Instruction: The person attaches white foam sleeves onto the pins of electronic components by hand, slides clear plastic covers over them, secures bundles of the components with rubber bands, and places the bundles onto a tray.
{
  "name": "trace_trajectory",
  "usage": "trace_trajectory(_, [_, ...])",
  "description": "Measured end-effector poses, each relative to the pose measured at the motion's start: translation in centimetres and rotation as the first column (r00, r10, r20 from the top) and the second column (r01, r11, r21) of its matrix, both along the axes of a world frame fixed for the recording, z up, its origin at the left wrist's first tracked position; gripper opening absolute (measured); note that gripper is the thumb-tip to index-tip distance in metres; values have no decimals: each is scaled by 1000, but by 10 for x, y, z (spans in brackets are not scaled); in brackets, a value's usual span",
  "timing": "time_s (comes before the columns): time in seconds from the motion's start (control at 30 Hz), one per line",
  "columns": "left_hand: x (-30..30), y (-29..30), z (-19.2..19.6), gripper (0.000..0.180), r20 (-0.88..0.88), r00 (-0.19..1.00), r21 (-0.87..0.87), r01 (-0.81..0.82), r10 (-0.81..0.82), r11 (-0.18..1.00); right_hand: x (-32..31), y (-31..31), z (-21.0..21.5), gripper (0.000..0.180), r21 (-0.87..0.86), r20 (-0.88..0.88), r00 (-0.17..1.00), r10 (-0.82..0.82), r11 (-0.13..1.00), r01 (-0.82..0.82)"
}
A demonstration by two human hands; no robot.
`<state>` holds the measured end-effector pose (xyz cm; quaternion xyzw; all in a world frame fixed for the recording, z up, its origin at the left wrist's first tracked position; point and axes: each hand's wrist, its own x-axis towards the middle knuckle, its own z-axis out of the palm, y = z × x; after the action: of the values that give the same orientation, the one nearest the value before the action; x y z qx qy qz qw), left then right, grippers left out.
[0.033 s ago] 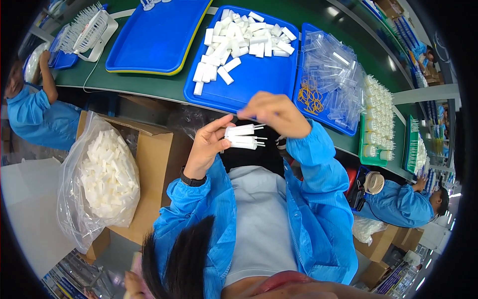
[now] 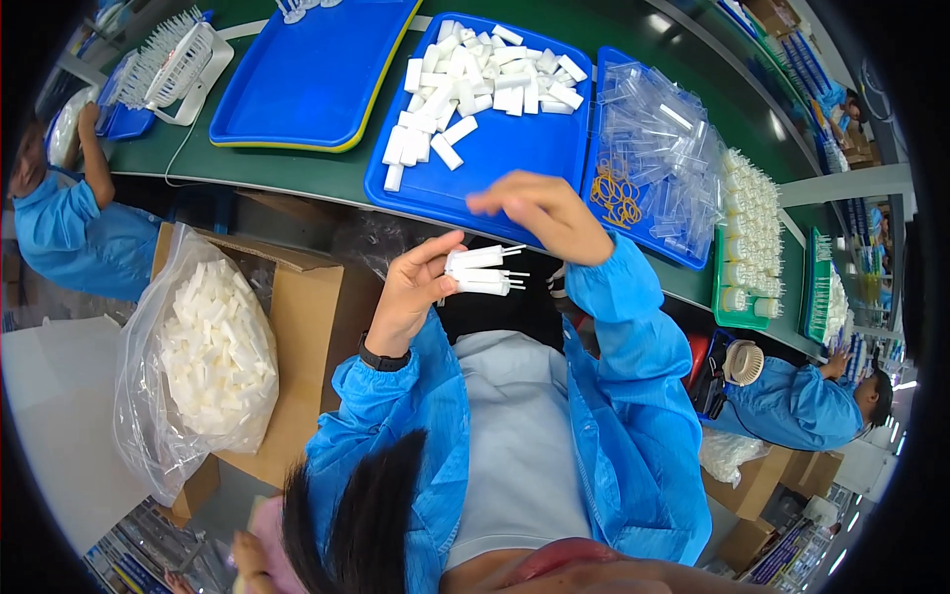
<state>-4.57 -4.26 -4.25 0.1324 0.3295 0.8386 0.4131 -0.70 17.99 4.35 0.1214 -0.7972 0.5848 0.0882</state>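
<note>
My left hand [image 2: 408, 285] is closed around a small bunch of white foam-like pieces [image 2: 480, 272] with thin white rods sticking out to the right. The thumb presses on them from below. To the right and a little farther off, my right hand [image 2: 542, 213] hovers over the front edge of a blue tray [image 2: 435, 191]. Its fingers reach left, apart from the thumb, with blurred tips and nothing visible in them. Many loose white blocks [image 2: 480, 74] are heaped in the far part of this tray.
Another blue tray [image 2: 606, 233] at right carries clear plastic tubes [image 2: 663, 129] and yellow rubber bands [image 2: 617, 194]. Beyond it stands a green tray [image 2: 737, 315] of white rodded pieces. At left are stacked trays [image 2: 307, 79], a bag of white pieces [image 2: 213, 346] in a carton [image 2: 307, 337], and co-workers.
My right hand has moved slightly up and away from the bunch, toward the tray. My left hand has stayed in place with its white pieces.
</note>
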Motion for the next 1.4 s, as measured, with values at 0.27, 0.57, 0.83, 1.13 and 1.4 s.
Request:
trace_trajectory(0.27, [1,-5,-14,45,-53,999,-30,-3,2,1000,-58,-19,-29,29,627,-235,876,-421,624,467])
trace_trajectory(0.57, [-5,-15,-8,46,-59,997,-104,-65,59,992,-45,-6,-31,16,645,-176,900,-398,645,411])
trace_trajectory(0.83, [-5,-11,-5,46,-62,996,-119,-68,61,991,1,8,-14,17,523,-38,950,-309,804,283])
trace_trajectory(1.13, [-1,-8,-2,46,-63,996,-111,-75,69,991,36,10,-13,18,624,2,965,-264,754,205])
trace_trajectory(1.4, [1,-7,-3,46,-54,997,-121,-70,63,990,44,12,-9,29,678,-31,968,-250,706,204])
